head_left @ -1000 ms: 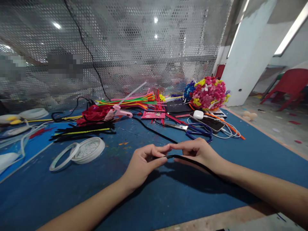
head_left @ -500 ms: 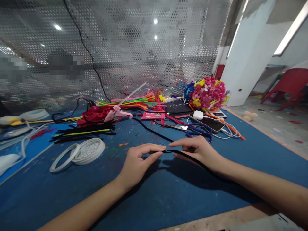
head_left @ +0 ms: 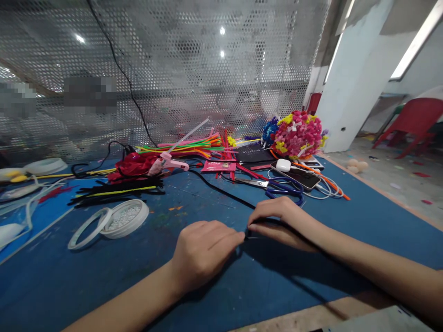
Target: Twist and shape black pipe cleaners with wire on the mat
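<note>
The left hand [head_left: 204,249] lies nearer than the scissors [head_left: 266,183] and left of them, knuckles up, wrist low, its thumb and fingers pinched tight on one end of a black pipe cleaner [head_left: 302,237]. The right hand [head_left: 278,216], just on the near side of the scissors' blue handles, bends at the wrist with its back raised, fingertips closed on the same pipe cleaner just beside the left ones; the tips stay apart. Blue tabletop [head_left: 200,304] spreads nearer than the scissors and to their right; its near edge passes under the right forearm, and its right edge slants away beyond the white cable [head_left: 341,191]. The pipe cleaner sits nearer than the scissors, slim and matte, a short bit showing between the fingertips, the rest trailing along the right hand and forearm; its far end cannot be made out.
</note>
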